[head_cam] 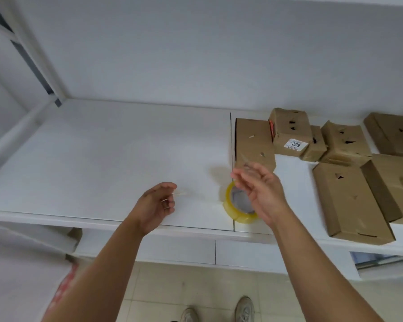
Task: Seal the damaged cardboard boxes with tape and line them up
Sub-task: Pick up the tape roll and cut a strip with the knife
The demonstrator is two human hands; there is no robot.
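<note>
White shelf runs wide under a white wall. Seven brown cardboard boxes crowd its right end, some torn, two cut off at the edge. One yellowish tape roll sits near the front, half hidden by the right hand, fingers loose. Left hand pinches something thin and blurred.

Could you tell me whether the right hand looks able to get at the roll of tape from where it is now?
Probably yes. The right hand hovers open just above the tape roll, which lies flat near the shelf's front edge. Nothing shows between them, and the nearest cardboard box lies behind the roll, not over it.
</note>
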